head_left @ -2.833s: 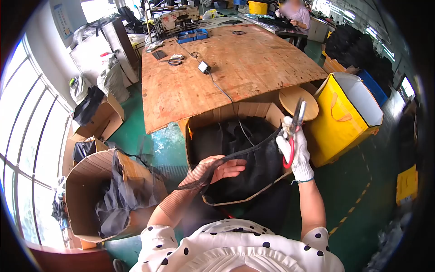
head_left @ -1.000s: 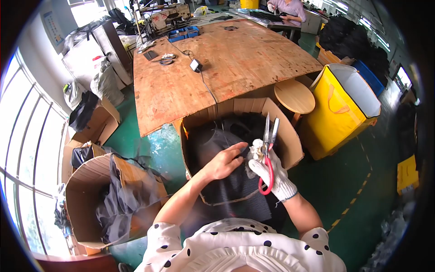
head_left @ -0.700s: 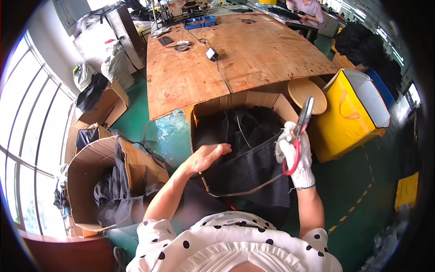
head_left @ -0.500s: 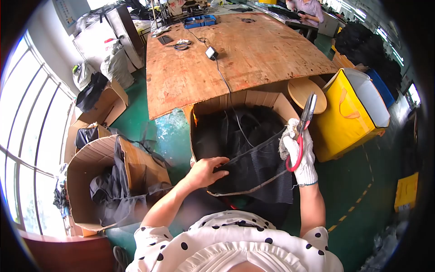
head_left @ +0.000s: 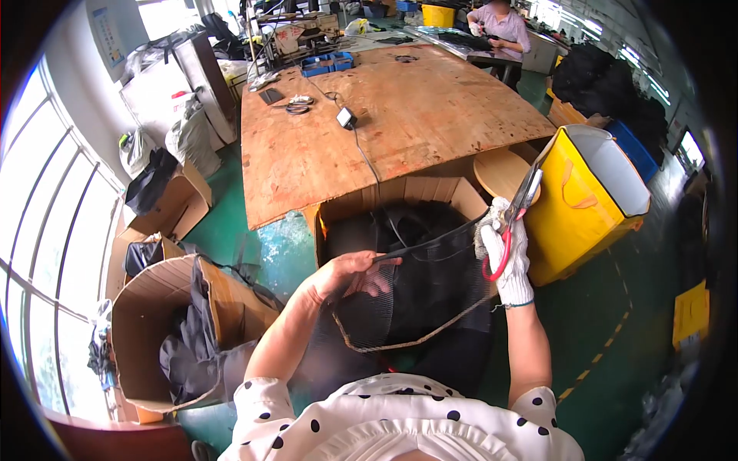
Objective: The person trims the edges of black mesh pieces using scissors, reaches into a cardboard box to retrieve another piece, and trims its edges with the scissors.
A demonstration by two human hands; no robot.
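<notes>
Black mesh fabric [head_left: 438,296] stretches between my hands over a cardboard box [head_left: 461,198] that holds more dark fabric. My left hand [head_left: 350,275], bare, has its thumb on the top edge of the mesh and its fingers behind it, seen through the netting. My right hand [head_left: 507,253], in a white knitted glove, grips the other end of the mesh edge. Red-handled scissors [head_left: 507,238] are held in that same hand, blades pointing up and to the right. The lower rim of the box shows through the mesh.
A wooden table [head_left: 384,115] with a cable and small adapter [head_left: 346,117] lies ahead. To the left stands a box [head_left: 138,330] of dark fabric; to the right are a round stool [head_left: 503,173] and yellow bag [head_left: 576,200]. A person [head_left: 503,31] works beyond the table.
Since the last earlier frame, my left hand has moved up onto the mesh edge and taken hold of it. The right hand still holds the scissors and mesh. The view has shifted slightly.
</notes>
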